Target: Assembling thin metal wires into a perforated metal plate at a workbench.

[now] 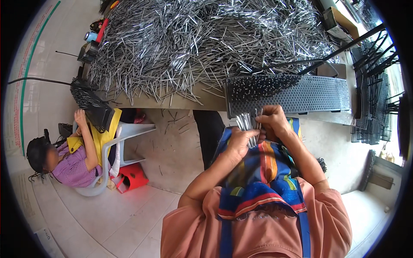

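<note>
My left hand is closed round a bundle of thin silvery metal rods, which fan out upward above my lap. My right hand is beside it, its fingers pinched at the right side of the bundle by a rod. Just beyond both hands is a long dark rack with a honeycomb of holes. Dark rod ends fill much of its left and back part, while bare holes show along the right and front.
A big heap of loose metal rods covers the table. At the left, a seated person handles a similar black rack. Black racks stand at the right. A red bag lies on the floor, among scattered rods.
</note>
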The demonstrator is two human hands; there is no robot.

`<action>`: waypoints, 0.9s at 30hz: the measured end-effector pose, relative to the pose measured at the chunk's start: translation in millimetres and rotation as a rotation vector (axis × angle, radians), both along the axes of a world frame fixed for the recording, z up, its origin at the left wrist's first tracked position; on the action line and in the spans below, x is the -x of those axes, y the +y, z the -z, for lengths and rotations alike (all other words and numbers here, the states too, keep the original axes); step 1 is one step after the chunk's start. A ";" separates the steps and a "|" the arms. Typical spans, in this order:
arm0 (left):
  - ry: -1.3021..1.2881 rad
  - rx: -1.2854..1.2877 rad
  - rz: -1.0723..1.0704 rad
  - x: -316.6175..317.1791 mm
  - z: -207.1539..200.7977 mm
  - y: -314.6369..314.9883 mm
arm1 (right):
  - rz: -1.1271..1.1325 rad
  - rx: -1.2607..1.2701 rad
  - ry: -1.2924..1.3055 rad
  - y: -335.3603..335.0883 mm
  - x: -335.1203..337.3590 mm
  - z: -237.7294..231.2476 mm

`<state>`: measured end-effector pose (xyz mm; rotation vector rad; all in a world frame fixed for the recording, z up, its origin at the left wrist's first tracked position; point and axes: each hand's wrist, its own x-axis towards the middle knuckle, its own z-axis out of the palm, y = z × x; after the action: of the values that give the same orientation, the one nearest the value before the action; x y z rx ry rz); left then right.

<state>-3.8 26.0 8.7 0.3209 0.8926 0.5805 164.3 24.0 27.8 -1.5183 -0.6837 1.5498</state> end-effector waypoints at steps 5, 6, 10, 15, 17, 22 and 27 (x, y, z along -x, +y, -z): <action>0.018 0.010 0.010 -8.9 -0.3 -4.0 | -0.036 0.076 0.081 -3.1 -19.9 4.9; 0.029 0.013 -0.033 -11.3 1.3 -3.7 | -0.027 0.092 0.073 0.8 -20.0 6.0; 0.093 0.108 -0.078 1.4 17.1 -2.0 | 0.241 -0.136 -0.165 4.2 -16.6 1.5; 0.104 0.058 -0.057 -1.2 7.1 -5.6 | 0.396 -0.575 -0.535 12.4 -25.0 2.5; 0.099 0.000 -0.049 -4.0 3.6 -4.0 | 0.364 -0.646 -0.595 14.8 -25.4 4.8; 0.089 0.105 -0.098 -3.9 9.1 -6.4 | 0.313 -0.608 -0.633 12.2 -24.0 4.3; 0.113 0.116 -0.078 -7.3 18.0 -4.6 | 0.223 -0.715 -0.818 20.3 -19.0 2.1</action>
<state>3.5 21.3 -9.3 0.2160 1.0473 0.5835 183.3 44.3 25.7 -1.5365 -1.2948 0.3678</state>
